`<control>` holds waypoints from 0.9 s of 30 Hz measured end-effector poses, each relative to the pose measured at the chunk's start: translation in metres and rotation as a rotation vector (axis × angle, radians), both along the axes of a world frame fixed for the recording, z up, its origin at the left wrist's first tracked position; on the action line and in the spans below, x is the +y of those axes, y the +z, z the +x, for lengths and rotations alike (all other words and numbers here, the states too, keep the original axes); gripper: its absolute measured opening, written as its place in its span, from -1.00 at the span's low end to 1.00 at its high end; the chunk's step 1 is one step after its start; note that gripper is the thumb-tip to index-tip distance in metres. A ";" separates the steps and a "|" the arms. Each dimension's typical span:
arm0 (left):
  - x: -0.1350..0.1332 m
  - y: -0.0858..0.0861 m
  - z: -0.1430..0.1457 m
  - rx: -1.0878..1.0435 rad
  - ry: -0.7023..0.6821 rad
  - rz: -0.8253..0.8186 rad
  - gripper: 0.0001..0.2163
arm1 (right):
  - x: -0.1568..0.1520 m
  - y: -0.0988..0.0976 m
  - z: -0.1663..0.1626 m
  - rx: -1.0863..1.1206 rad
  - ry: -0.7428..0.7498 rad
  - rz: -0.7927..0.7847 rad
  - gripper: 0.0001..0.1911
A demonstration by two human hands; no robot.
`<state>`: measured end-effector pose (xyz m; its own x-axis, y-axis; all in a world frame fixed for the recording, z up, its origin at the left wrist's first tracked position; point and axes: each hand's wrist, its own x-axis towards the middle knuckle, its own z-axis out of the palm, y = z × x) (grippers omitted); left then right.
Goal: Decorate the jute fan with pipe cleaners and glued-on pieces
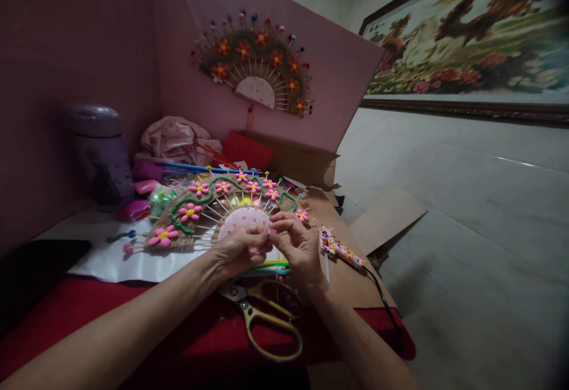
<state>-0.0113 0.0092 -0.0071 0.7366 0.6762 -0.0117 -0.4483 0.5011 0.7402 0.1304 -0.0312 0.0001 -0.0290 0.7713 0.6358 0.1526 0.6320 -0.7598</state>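
My left hand [246, 248] and my right hand [300, 248] meet in front of the fan, fingertips pinched together. Between them is a small pink piece [271, 232], perhaps soft clay; its exact kind is too small to make out. Behind the hands lies a fan-shaped craft [166, 215] of twine and sticks, with pink flowers [190, 211], a green wavy strand [208, 195] and a dotted pale half-round centre [240, 221]. Gold-handled scissors [249, 313] rest below the hands, blades partly hidden. Green and yellow strips [271, 264] lie beneath the fingers.
A flower-patterned glue gun [340, 251] with a black cord lies on cardboard [355, 289] at right. A purple flask [100, 156] stands at left beside pink bags [133, 209]. Another decorated fan [255, 85] hangs on the pink board behind. Red cloth [178, 325] covers the table front.
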 end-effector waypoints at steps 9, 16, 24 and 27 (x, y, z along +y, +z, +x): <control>0.006 0.003 -0.003 0.301 0.418 0.301 -0.80 | 0.023 0.013 0.040 0.128 -0.041 -0.248 -0.78; 0.027 -0.002 -0.020 1.002 0.910 1.313 -0.76 | 0.091 0.010 0.141 0.006 -0.315 -0.424 -0.68; 0.030 -0.016 -0.015 1.448 0.753 1.628 -0.46 | 0.127 -0.015 0.174 0.028 -0.223 -0.637 -0.68; 0.031 -0.018 -0.014 1.496 0.741 1.631 -0.47 | 0.130 -0.019 0.176 0.046 -0.135 -0.705 -0.70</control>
<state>-0.0258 0.0404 -0.0252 0.4467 0.7312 0.5156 0.8247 -0.5599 0.0795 0.3068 0.0986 -0.0191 0.1105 0.9937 -0.0169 0.1532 -0.0338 -0.9876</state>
